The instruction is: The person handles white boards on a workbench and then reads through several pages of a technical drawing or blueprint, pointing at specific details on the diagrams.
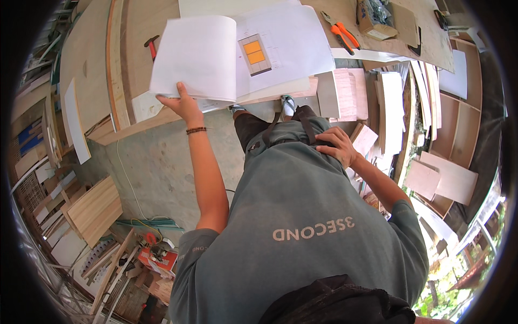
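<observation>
An open booklet of large white sheets (pixel 199 56) lies on the workbench in front of me. Its right page carries a printed drawing (pixel 255 53) of an orange and grey rectangular panel; the left page is blank and bulges up near the fold. My left hand (pixel 186 105) grips the near left edge of the booklet, thumb on top, the other fingers partly hidden. A beaded bracelet circles that wrist. My right hand (pixel 337 146) rests at my waist beside a black strap (pixel 307 127), its fingers apart and lightly bent, with nothing seen in them.
Orange-handled pliers (pixel 342 35) lie right of the booklet, near an open cardboard box (pixel 377 21) holding plastic bags. A red-handled hammer (pixel 152 47) is partly behind the left page. Wood boards (pixel 350 94) crowd the right; more panels (pixel 94 210) stand left. A cord (pixel 127 173) crosses the floor.
</observation>
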Demonstrator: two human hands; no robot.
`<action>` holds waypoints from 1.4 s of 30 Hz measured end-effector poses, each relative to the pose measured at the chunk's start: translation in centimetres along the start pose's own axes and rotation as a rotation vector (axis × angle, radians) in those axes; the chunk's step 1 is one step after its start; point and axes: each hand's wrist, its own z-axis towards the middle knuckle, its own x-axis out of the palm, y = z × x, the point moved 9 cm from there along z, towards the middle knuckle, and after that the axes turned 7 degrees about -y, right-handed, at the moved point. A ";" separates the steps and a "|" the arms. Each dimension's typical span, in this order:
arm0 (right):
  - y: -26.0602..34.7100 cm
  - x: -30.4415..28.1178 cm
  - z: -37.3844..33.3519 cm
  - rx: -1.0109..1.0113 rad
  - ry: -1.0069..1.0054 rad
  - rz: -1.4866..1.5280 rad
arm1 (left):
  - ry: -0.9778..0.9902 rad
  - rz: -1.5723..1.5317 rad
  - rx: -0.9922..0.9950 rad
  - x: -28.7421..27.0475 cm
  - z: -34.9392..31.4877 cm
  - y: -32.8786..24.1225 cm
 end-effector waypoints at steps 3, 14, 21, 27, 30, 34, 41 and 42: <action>0.0 0.1 0.1 -0.018 -0.002 0.017 | -0.140 -0.111 -0.194 -2.2 1.5 6.1; 0.0 -0.6 -0.9 0.020 -0.014 0.000 | 0.184 -0.204 -0.391 1.6 6.2 8.9; -0.2 -0.7 -0.1 -0.002 -0.007 0.022 | 0.335 -0.265 -0.692 1.6 9.9 17.0; -0.3 -1.0 -0.3 0.034 0.010 0.002 | 0.192 -0.129 -0.698 -0.5 6.7 20.6; -0.6 -0.8 -0.4 0.064 -0.005 -0.037 | 0.156 -0.090 -0.631 -1.7 7.0 19.0; -0.7 -0.9 0.1 0.062 -0.015 -0.019 | 0.022 0.063 -0.571 -1.4 8.6 14.9; -1.0 -0.7 1.3 0.053 -0.018 -0.011 | 0.006 -0.056 -0.369 3.4 7.4 11.8; -1.0 -0.7 1.5 0.054 -0.016 -0.001 | 0.011 -0.030 -0.332 3.6 6.7 12.1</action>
